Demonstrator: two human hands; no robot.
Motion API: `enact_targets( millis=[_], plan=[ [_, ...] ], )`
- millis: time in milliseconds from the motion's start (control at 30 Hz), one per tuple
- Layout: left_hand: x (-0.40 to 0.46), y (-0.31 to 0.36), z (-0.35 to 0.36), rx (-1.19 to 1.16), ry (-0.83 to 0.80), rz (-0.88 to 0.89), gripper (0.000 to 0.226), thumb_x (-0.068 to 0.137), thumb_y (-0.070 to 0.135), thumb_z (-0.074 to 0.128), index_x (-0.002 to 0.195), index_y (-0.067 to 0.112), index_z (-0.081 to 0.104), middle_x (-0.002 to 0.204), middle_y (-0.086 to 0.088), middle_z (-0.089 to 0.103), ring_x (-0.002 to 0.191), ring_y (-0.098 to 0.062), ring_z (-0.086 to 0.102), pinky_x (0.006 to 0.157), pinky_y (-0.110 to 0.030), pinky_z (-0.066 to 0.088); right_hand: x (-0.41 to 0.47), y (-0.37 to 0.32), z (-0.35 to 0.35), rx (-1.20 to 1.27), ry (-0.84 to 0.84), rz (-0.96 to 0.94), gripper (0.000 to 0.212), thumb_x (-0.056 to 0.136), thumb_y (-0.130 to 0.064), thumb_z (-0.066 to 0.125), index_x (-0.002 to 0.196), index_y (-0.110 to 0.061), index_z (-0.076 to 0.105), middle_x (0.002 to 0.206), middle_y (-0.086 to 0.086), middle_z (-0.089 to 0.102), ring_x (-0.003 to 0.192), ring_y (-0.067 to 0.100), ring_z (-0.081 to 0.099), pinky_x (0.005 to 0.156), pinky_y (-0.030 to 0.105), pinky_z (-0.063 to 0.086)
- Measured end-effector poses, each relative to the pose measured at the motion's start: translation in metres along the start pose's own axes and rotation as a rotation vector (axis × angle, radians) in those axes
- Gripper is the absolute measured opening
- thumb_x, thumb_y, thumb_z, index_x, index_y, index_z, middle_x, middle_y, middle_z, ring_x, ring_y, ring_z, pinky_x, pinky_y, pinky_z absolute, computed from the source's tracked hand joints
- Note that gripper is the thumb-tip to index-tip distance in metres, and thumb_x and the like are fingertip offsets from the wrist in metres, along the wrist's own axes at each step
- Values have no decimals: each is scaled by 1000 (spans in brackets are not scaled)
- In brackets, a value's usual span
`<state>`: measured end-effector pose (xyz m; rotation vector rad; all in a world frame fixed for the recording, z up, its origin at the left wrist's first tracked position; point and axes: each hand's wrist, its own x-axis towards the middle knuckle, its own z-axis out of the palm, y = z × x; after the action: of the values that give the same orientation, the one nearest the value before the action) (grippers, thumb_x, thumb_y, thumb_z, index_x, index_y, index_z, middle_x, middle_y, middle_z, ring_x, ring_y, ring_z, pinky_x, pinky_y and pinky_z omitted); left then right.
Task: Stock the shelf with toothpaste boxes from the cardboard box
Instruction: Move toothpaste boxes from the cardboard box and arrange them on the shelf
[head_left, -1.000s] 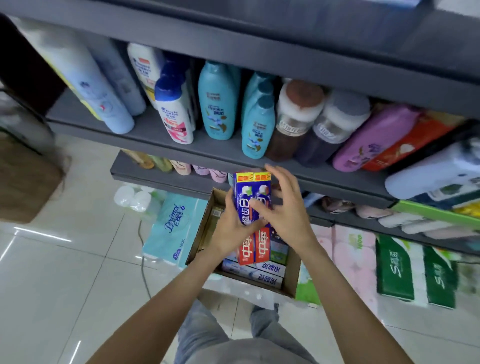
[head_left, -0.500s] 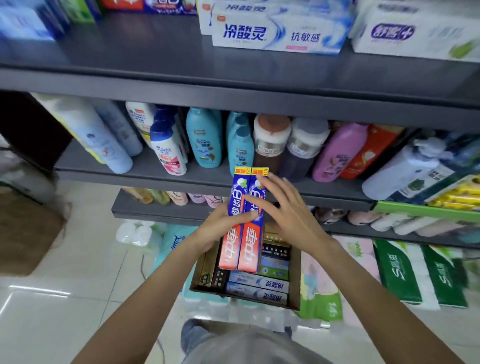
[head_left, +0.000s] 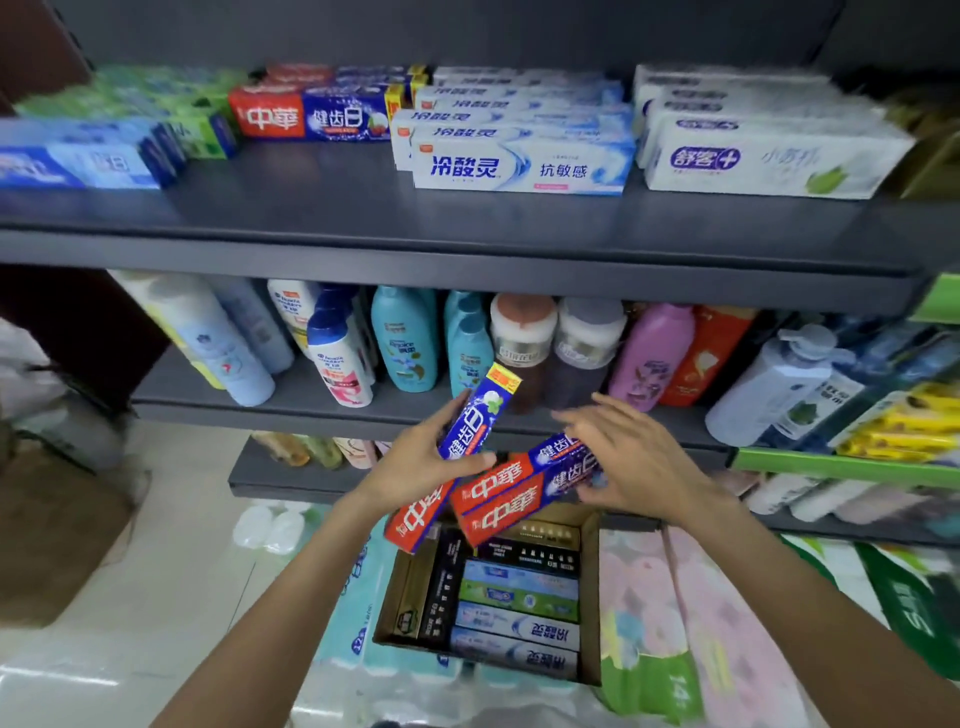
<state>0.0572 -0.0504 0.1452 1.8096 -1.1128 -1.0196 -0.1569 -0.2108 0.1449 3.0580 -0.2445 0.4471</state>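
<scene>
Left hand (head_left: 415, 465) grasps tilted red-blue toothpaste box (head_left: 457, 457) | right hand (head_left: 631, 462) grasps second box (head_left: 519, 486) | cardboard box (head_left: 589, 597) below

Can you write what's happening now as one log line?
left hand: grips red-and-blue toothpaste box | right hand: holds second one | brown cardboard box: below

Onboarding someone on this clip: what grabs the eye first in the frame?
The red-and-blue toothpaste boxes at centre: the left hand has a grip on one that is tilted up, and the right hand holds two more beside it. Just below them sits the open cardboard box, part-filled with other toothpaste. Above, the top shelf carries matching red-and-blue boxes at its back.
</scene>
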Motion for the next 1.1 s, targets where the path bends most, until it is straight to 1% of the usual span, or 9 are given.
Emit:
enact_targets(
  millis=[100, 200, 333, 467, 567, 667, 767, 900, 1100],
  plan=[
    [-4, 5, -18, 29, 141, 83, 86, 61, 59, 75, 136, 34, 41, 107, 5, 65, 87, -11, 68, 80, -31, 54, -22, 18, -27, -4, 33, 154, 50, 63, -51, 57, 98, -15, 51, 91, 3, 66, 81, 23, 65, 76, 28, 38],
    [-9, 27, -29, 66, 196, 155, 80, 56, 67, 72, 128, 42, 47, 101, 7, 63, 74, -6, 66, 69, -27, 52, -36, 38, -60, 24, 162, 217, 57, 72, -57, 53, 117, -22, 48, 100, 2, 65, 89, 19, 59, 78, 27, 40],
    [-12, 71, -18, 270, 150, 269, 44, 66, 70, 62, 107, 62, 48, 90, 19, 62, 71, 2, 60, 67, -23, 48, -41, 64, -107, 64, 322, 275, 66, 78, -64, 50, 134, -30, 43, 107, 3, 60, 95, 17, 56, 74, 28, 48],
    [-5, 103, -7, 449, 115, 272, 43, 85, 51, 58, 121, 43, 37, 99, 11, 64, 81, 1, 60, 76, -19, 46, -24, 83, -150, -72, 326, 272, 68, 78, -65, 46, 139, -34, 40, 100, 3, 60, 89, 24, 60, 68, 32, 50],
    [-4, 119, -16, 551, 88, 298, 54, 78, 61, 52, 121, 34, 33, 105, 10, 65, 85, -7, 61, 80, -29, 49, 4, 87, -171, -90, 303, 242, 67, 81, -66, 47, 140, -36, 39, 102, 4, 58, 90, 27, 57, 71, 35, 46],
    [-13, 135, -39, 679, 79, 389, 54, 75, 57, 55, 118, 32, 38, 105, 16, 65, 79, -6, 58, 73, -26, 47, 46, 79, -184, -116, 303, 172, 60, 86, -52, 55, 141, -35, 38, 107, 8, 56, 94, 30, 53, 76, 38, 41],
    [-25, 142, -72, 819, 195, 492, 51, 77, 54, 55, 120, 33, 40, 106, 23, 60, 82, -2, 56, 65, -17, 41, 103, 60, -190, -137, 312, 106, 55, 88, -35, 62, 139, -32, 43, 110, 15, 56, 97, 35, 52, 80, 43, 39],
    [-36, 134, -125, 971, 495, 648, 55, 82, 49, 54, 131, 27, 39, 119, 7, 63, 96, -7, 56, 70, -17, 39, 195, 28, -195, -207, 299, 75, 53, 92, -34, 56, 141, -35, 38, 118, 13, 54, 105, 35, 50, 85, 44, 36],
    [-54, 115, -210, 1042, 681, 585, 57, 83, 52, 47, 134, 28, 43, 115, 9, 64, 94, -9, 57, 64, -22, 43, 329, -10, -200, -42, 229, 168, 42, 87, -27, 62, 126, -30, 47, 117, 8, 60, 109, 31, 53, 92, 41, 35]
  ],
)
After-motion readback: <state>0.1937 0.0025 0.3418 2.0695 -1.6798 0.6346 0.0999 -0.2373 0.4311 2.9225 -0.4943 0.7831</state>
